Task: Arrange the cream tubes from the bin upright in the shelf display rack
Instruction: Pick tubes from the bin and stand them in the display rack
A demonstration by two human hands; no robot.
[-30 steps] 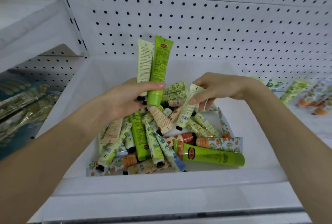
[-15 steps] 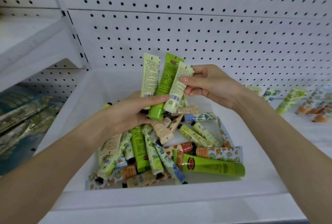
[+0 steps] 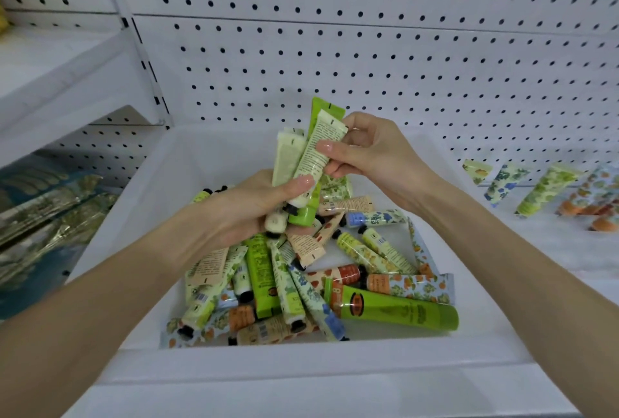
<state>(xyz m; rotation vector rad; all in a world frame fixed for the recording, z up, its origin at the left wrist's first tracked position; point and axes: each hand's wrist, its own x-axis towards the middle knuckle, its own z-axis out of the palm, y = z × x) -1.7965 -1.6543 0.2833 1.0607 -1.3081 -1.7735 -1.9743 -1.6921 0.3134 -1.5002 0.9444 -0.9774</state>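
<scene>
A white bin [image 3: 140, 203] holds a heap of several cream tubes [image 3: 301, 283], green, cream and flower-printed, lying flat. Above the heap my left hand [image 3: 241, 210] grips a bunch of three tubes upright, caps down: a pale one [image 3: 284, 159], a bright green one [image 3: 321, 112] and a cream one with printed text [image 3: 318, 146]. My right hand [image 3: 371, 156] pinches the upper part of that cream tube between thumb and fingers, pressing it against the bunch. A large green tube [image 3: 398, 310] lies at the front of the heap.
A white pegboard wall [image 3: 368, 49] rises behind the bin. On the shelf to the right several tubes [image 3: 542, 189] lie or lean near the wall. At left hang shiny blue-gold packets [image 3: 40, 216] under a white shelf [image 3: 50, 75].
My right hand picked a cream tube out of the bin, lifted it and brought it against the two tubes in my left hand. Both hands rose slightly.
</scene>
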